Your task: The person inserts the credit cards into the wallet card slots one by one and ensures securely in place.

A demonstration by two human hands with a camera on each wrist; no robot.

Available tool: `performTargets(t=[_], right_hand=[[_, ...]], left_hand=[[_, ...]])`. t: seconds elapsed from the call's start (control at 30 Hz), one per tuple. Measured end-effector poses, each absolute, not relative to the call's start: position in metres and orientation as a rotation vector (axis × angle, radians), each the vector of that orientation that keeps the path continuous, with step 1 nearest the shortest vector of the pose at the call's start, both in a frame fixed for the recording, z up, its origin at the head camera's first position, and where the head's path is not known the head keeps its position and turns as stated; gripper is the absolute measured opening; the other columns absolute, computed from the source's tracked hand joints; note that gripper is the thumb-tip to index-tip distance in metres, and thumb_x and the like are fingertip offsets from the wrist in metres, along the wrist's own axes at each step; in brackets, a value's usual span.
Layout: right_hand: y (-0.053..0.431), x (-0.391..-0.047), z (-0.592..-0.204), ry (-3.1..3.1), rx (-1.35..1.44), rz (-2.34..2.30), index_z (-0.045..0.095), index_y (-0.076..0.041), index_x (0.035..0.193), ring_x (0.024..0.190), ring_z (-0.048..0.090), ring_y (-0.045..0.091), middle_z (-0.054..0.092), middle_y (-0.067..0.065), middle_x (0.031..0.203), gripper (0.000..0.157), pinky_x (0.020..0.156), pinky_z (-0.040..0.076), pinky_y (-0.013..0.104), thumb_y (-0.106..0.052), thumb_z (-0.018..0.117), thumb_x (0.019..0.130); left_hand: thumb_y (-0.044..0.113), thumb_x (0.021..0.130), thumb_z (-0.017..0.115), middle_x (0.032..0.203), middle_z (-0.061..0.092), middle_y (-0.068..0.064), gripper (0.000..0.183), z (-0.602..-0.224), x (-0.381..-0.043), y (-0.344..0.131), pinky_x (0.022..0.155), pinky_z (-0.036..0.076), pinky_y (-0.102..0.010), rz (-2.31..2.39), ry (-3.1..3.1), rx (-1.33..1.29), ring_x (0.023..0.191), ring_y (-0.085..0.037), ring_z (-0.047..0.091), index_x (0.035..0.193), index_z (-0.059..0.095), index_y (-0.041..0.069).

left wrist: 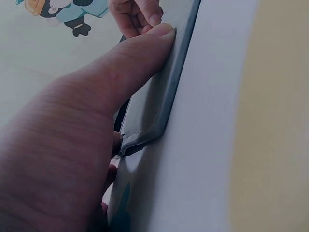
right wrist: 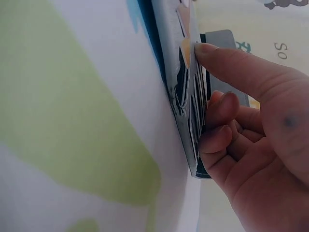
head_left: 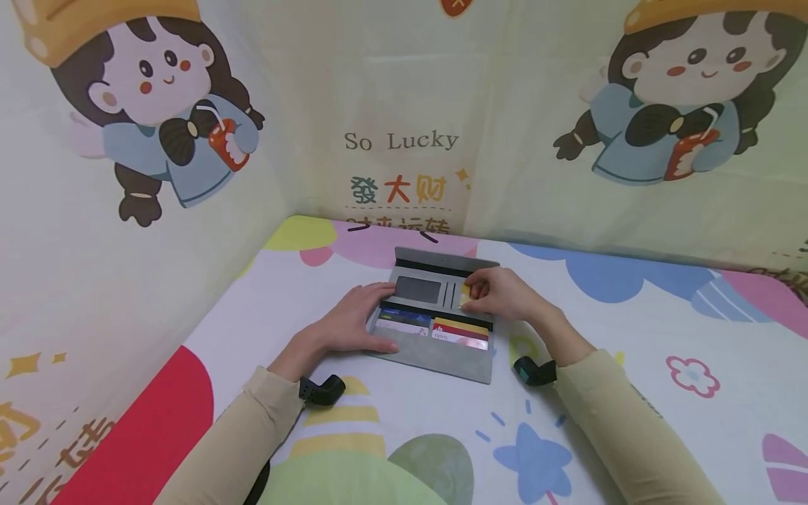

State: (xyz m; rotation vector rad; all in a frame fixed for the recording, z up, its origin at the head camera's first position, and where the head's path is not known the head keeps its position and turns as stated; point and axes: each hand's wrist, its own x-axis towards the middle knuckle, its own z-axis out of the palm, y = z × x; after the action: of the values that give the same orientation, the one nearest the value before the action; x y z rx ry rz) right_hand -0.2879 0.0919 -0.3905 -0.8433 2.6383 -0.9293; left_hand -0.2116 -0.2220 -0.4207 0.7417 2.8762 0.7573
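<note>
A grey wallet (head_left: 435, 361) lies unfolded on the table, its flap raised at the far side. Blue and white cards (head_left: 404, 321) fill its lower left pocket. Red, yellow and white cards (head_left: 459, 334) show in the lower right one. My left hand (head_left: 350, 319) holds the wallet's left side, thumb (left wrist: 145, 46) across the lower panel; its other fingers are mostly hidden in the left wrist view. At the upper right slots, my right hand (head_left: 505, 293) pinches a yellow card (head_left: 466, 294) between thumb and bent fingers, which partly cover it.
The table is covered by a white cloth (head_left: 631, 322) with coloured printed shapes. Behind it hangs a pale cloth backdrop (head_left: 404, 84) with cartoon figures and lettering. Black wrist devices (head_left: 323, 391) sit at both sleeve cuffs, close over the cloth.
</note>
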Motion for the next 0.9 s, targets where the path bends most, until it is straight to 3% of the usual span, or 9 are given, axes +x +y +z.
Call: performTargets(t=[0.43,0.9], right_hand=[[0.0895,-0.2894,-0.3912,2.623,-0.828,-0.914,0.063,0.009,0.121,0.085,0.057,0.024,0.063,0.008,0.090,0.046,0.078,0.052,0.033,-0.015,0.082,0.087],[0.0934,-0.2834,-0.3897,2.651,-0.875,-0.891,0.063,0.007,0.124,0.083,0.056,0.023,0.061,0.006,0.088,0.052,0.075,0.049,0.035,-0.022,0.084,0.085]], left_hand=[[0.055,0.076,0.080,0.162,0.031,-0.008,0.103,-0.4212,-0.2119,-0.2228,0.120,0.018,-0.050,0.775,2.870,0.725,0.147,-0.030,0.025,0.155,0.036,0.007],[0.055,0.076,0.080,0.162,0.031,-0.006,0.102,-0.4220,-0.2113,-0.2229,0.120,0.016,-0.048,0.766,2.872,0.728,0.148,-0.028,0.024,0.155,0.037,0.007]])
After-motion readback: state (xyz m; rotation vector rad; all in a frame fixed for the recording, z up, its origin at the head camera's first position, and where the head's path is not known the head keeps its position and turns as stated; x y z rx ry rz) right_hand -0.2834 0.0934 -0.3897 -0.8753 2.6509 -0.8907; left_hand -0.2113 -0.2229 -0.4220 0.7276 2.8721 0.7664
